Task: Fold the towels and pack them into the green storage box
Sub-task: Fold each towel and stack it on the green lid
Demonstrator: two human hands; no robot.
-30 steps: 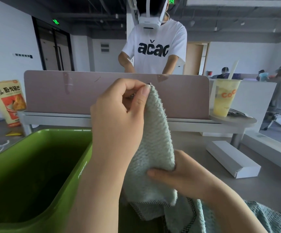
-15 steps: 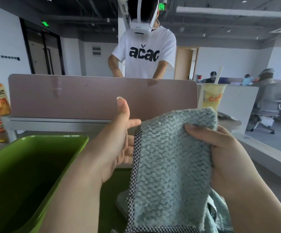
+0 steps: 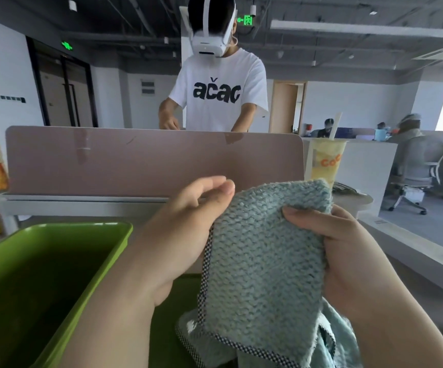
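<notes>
My right hand (image 3: 347, 256) clamped the towel (image 3: 263, 261) by its right side; my left hand (image 3: 186, 229) curled at the checked edge, whether pinching I couldn't tell.

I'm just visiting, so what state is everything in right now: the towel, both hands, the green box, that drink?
Teal towel: folded over, held upright in the air.
Right hand: grips the towel's right edge.
Left hand: fingers curled at the towel's left edge; a pinch is unclear.
Green storage box: open-topped, no towel seen inside.
Drink cup: upright, straw in, full of yellow drink.
</notes>
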